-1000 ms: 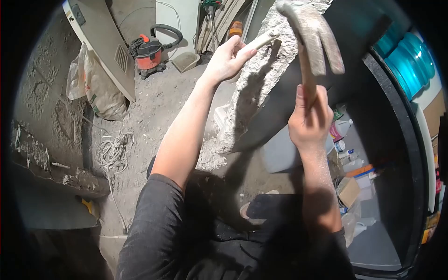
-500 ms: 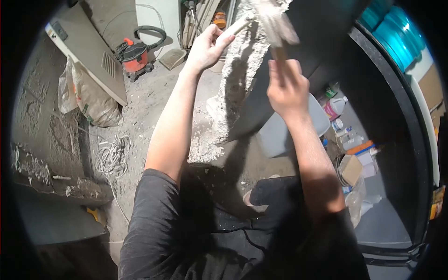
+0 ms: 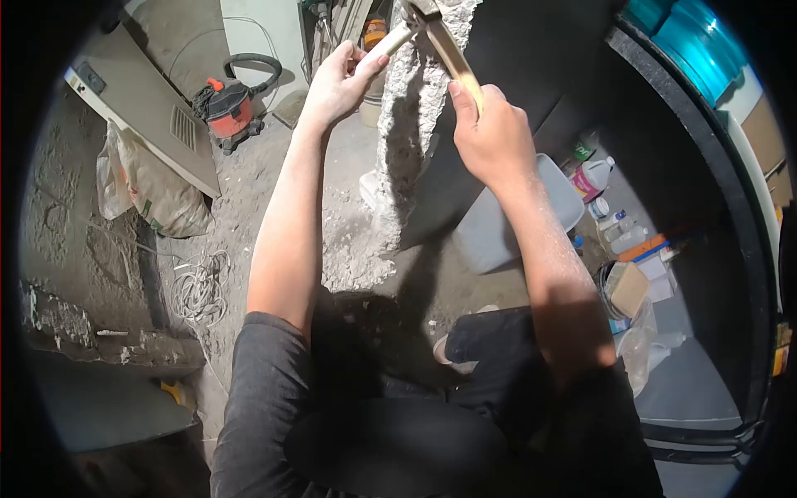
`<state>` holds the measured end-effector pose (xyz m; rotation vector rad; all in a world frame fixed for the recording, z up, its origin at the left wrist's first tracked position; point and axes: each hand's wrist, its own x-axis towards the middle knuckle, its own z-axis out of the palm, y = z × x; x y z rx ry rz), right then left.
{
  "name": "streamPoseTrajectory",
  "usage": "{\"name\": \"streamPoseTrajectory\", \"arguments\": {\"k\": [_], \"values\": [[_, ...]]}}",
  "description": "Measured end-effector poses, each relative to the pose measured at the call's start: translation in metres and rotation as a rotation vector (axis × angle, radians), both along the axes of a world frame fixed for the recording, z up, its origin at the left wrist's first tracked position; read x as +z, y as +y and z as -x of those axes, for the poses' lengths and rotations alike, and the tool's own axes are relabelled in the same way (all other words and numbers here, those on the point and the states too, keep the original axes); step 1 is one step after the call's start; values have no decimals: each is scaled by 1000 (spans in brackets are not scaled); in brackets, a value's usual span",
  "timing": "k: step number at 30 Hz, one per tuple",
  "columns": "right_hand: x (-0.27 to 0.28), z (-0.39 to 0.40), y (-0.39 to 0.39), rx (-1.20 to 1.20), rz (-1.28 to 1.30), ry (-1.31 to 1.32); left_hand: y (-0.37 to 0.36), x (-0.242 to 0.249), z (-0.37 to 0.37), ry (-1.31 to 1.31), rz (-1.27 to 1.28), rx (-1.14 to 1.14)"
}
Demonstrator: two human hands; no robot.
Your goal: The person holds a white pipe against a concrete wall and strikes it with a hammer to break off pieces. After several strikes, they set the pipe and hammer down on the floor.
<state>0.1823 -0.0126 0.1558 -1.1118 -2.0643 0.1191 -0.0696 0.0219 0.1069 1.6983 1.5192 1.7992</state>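
Observation:
My left hand (image 3: 340,87) is closed around a pale, straight chisel-like bar (image 3: 392,43), slanted up toward the rough edge of a broken wall (image 3: 405,141). In my right hand (image 3: 496,137) is a hammer (image 3: 451,54), gripped by its wooden handle. The dark hammer head sits at the top of the view, right at the upper end of the bar. White crumbly plaster and masonry show along the wall's broken edge, and pale dust coats my right forearm.
Rubble (image 3: 357,270) lies at the wall's foot. A grey plastic bin (image 3: 490,228) and several bottles (image 3: 591,178) stand to the right. On the left are a red-and-black shop vacuum (image 3: 228,112), a filled sack (image 3: 162,183) and a coiled cable (image 3: 201,286).
The hammer, blurred and raised off the bar before, has come down to the left onto the bar's end. My view has shifted slightly; the left hand keeps its hold.

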Motion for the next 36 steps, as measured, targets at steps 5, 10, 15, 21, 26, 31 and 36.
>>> {"name": "streamPoseTrajectory", "arguments": {"k": [5, 10, 15, 21, 26, 31, 36], "values": [[29, 2, -33, 150, -48, 141, -13, 9, -7, -119, 45, -89], [24, 5, -10, -33, 50, -90, -12, 15, -10, -99, 72, -41], [52, 9, -46, 98, -71, 91, -16, 18, -5, -80, 90, -42], [18, 9, -4, -54, 71, -183, -12, 17, -1, -55, 58, -63], [39, 12, -38, 50, -10, -6, -17, 12, -2, -72, 66, -54], [40, 14, -41, 206, -173, 163, -18, 15, -2, -183, 148, -110], [32, 7, -6, -36, 18, -177, -13, 3, -2, -216, 135, -132]]}}
